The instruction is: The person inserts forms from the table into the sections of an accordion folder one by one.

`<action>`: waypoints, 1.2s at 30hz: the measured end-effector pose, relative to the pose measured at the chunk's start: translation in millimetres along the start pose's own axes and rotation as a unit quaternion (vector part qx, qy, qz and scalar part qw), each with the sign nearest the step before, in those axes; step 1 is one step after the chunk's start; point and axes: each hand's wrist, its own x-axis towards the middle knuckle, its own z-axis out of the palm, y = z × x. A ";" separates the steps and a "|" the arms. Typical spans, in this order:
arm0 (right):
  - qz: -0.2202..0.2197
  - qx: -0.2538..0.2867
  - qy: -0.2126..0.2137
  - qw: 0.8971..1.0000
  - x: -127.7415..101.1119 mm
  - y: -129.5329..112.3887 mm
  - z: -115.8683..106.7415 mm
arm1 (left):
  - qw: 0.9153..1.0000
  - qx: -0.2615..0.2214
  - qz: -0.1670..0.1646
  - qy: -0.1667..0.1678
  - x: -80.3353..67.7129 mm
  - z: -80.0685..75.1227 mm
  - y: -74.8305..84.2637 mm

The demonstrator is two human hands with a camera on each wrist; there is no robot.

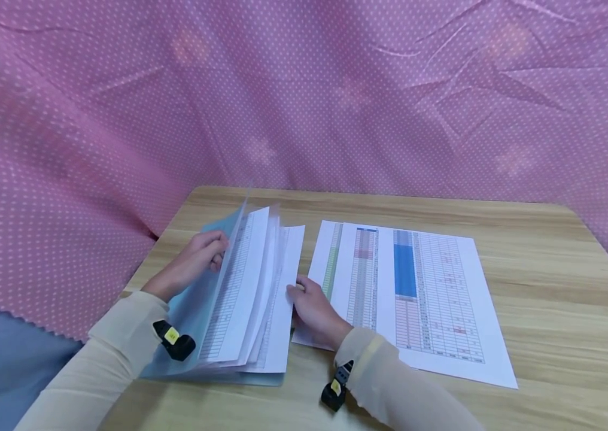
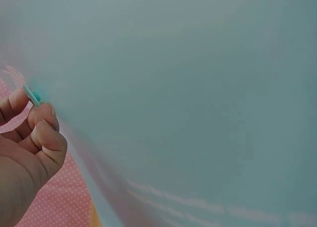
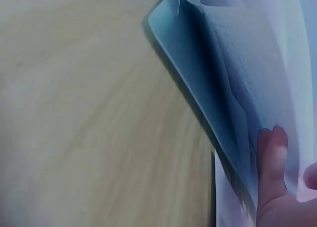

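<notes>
A translucent teal plastic document folder [image 1: 190,323] stands spread at the left of the table with printed sheets [image 1: 285,299] fanned out inside it. My left hand [image 1: 193,263] is at its raised left side. In the left wrist view, the fingers pinch a small teal snap button [image 2: 34,95] at the folder's edge. At the sheets' right edge, my right hand [image 1: 317,311] grips the paper between thumb and fingers. The right wrist view shows two fingers [image 3: 272,157] against the underside of the sheets, above the folder's lower panel [image 3: 195,83].
Overlapping printed sheets with coloured tables [image 1: 444,299] lie flat right of the folder, partly under my right forearm. The wooden table [image 1: 557,311] extends beyond them. A pink dotted cloth [image 1: 336,96] hangs behind and at the left.
</notes>
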 end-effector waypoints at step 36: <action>-0.039 -0.016 -0.001 0.999 20.9 3.0 16.8 | 1.000 -0.008 0.011 -0.003 -0.8 1.0 1.2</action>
